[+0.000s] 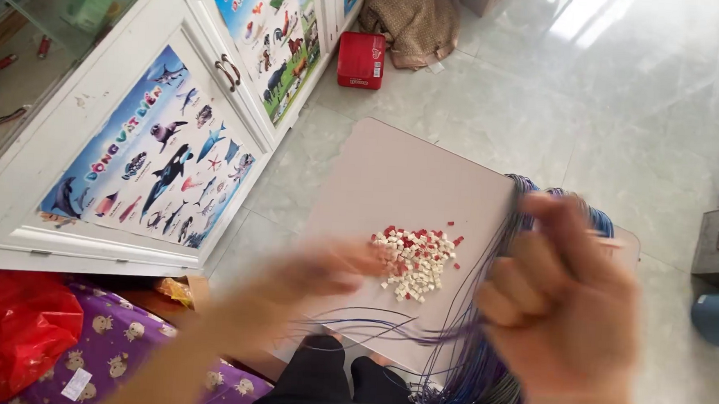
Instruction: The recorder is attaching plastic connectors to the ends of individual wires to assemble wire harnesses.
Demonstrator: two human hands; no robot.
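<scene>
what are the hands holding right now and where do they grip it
Right hand is closed, apparently on a thin wire near its end. Left hand, blurred, reaches the small pieces; a hold cannot be told.

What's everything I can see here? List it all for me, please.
board: one, pale pink, centre
beads: a pile, white and red, on the board
wires: a bundle, blue and dark, over the board's right edge
cabinet: one, white, animal posters on its doors, left
tin: one, red, on the floor, top
cloth: one, brown, top
bag: one, red, lower left
left hand: blurred, at the beads
right hand: blurred, closed, by the wires
</scene>
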